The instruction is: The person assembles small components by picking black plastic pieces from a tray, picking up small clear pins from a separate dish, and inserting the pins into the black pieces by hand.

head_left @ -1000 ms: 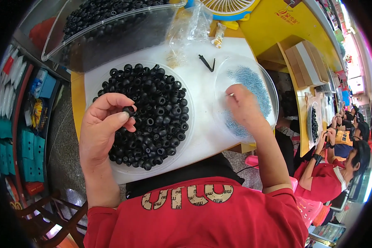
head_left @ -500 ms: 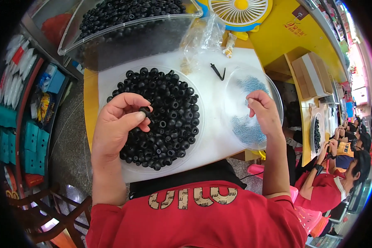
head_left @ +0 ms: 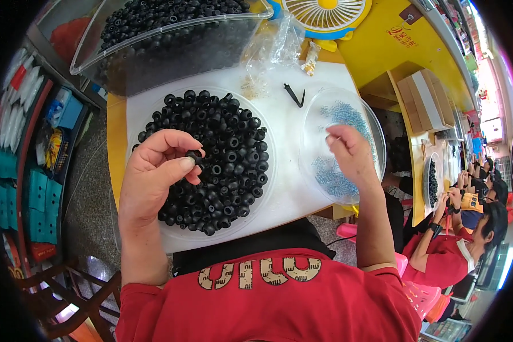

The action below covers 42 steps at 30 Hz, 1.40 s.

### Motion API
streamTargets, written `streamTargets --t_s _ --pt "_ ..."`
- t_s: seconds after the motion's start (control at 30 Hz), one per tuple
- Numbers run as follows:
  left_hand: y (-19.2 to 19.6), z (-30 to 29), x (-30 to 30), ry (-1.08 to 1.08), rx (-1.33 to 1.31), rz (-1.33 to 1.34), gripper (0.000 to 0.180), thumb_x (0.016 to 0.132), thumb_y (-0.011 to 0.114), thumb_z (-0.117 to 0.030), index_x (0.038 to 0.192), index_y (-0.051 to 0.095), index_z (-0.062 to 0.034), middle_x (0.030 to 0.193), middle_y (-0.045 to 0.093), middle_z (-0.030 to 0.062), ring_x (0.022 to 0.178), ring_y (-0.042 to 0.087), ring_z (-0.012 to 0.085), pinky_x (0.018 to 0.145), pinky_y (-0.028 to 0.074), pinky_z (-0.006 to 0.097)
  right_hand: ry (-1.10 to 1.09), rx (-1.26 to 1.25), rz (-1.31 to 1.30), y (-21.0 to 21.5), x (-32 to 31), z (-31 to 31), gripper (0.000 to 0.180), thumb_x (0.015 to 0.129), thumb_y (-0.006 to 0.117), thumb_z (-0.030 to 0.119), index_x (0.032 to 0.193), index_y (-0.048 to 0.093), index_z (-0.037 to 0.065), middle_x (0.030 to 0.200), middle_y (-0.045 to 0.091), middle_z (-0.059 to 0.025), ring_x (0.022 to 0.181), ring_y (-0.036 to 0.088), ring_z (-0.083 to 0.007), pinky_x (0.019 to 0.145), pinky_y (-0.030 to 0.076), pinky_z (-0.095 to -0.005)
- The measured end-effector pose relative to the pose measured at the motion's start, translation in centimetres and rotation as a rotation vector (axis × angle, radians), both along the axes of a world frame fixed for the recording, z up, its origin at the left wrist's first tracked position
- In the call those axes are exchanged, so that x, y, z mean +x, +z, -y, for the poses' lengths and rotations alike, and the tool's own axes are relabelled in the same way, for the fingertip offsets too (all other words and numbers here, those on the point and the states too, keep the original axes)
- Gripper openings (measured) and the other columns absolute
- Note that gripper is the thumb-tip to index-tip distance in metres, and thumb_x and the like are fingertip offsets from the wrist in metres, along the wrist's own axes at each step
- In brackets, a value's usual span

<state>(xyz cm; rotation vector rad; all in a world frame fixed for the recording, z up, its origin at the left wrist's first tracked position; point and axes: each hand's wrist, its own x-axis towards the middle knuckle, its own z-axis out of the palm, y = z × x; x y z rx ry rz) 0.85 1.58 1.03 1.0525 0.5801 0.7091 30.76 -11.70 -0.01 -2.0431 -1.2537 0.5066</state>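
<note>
My left hand (head_left: 157, 174) pinches one black ring-like bead (head_left: 194, 155) between thumb and fingertips. It is held over the left side of a round clear tray (head_left: 272, 188) heaped with black beads (head_left: 233, 162) that have open holes. To the right, my right hand (head_left: 352, 155) is above a second clear round dish (head_left: 382, 137) holding tiny blue pieces (head_left: 336, 181), spread in two patches. Its thumb and forefinger are drawn together at the tips; whatever may be between them is too small to make out.
A large clear bin (head_left: 171, 54) of black beads stands at the back left. Beyond the trays lie a crumpled plastic bag (head_left: 273, 48), a black V-shaped tool (head_left: 294, 96) and a yellow-and-blue fan (head_left: 328, 17). Co-workers (head_left: 439, 251) sit at a table on the right.
My right hand has moved left over the blue pieces, its fingertips now nearer the dish's left side. The left hand keeps its black bead. The whole view has shifted slightly.
</note>
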Motion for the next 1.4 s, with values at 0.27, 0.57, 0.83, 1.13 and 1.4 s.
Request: streamTargets --t_s 0.27,0.57,0.83,1.13,1.4 --pt "-0.2 -0.1 -0.1 0.006 0.019 -0.008 0.018 0.075 0.053 0.003 0.092 0.056 0.0000 0.085 0.057 0.0068 0.068 0.056 0.0102 0.060 0.049 0.023 0.359 -0.241 0.431 -0.4 -2.8 -1.0 0.015 0.074 0.050 0.008 0.087 0.056 0.004 0.082 0.055 -0.0157 0.077 0.055 -0.0341 0.069 0.045 -0.0401" --pt "-0.1 -0.2 -0.2 -0.049 -0.041 0.011 0.017 0.074 0.055 0.003 0.090 0.056 -0.0008 0.084 0.058 0.0054 0.071 0.056 0.0101 0.065 0.048 0.022 0.292 -0.418 0.598 -0.1 -2.2 -0.6 0.017 0.073 0.045 0.005 0.087 0.054 0.004 0.086 0.055 -0.0176 0.080 0.054 -0.0364 0.071 0.044 -0.0426" --pt "0.1 -0.1 0.1 -0.046 -0.076 0.018 0.022 0.076 0.055 0.002 0.097 0.052 -0.0022 0.087 0.057 0.0052 0.075 0.056 0.0105 0.068 0.049 0.023 0.321 0.276 -0.410 3.3 -8.3 -4.1 0.014 0.071 0.059 -0.004 0.084 0.059 0.003 0.079 0.057 -0.0074 0.073 0.056 -0.0145 0.066 0.044 -0.0230" --pt "-0.1 -0.4 0.1 -0.078 -0.103 0.117 0.027 0.076 0.058 0.002 0.101 0.048 -0.0026 0.089 0.055 0.0053 0.078 0.057 0.0134 0.070 0.049 0.025 0.542 0.470 -0.265 2.6 -13.9 -8.0 0.017 0.069 0.061 -0.010 0.081 0.058 0.001 0.082 0.057 -0.0062 0.075 0.054 -0.0120 0.065 0.043 -0.0210" --pt "-0.3 -0.2 -0.3 -0.043 -0.099 0.138 0.027 0.077 0.055 0.003 0.103 0.048 -0.0019 0.091 0.056 0.0066 0.078 0.057 0.0130 0.071 0.049 0.025 0.519 0.435 -0.372 2.2 -14.8 -7.7 0.015 0.071 0.063 -0.002 0.084 0.061 0.004 0.088 0.058 -0.0076 0.075 0.059 -0.0158 0.064 0.048 -0.0247"
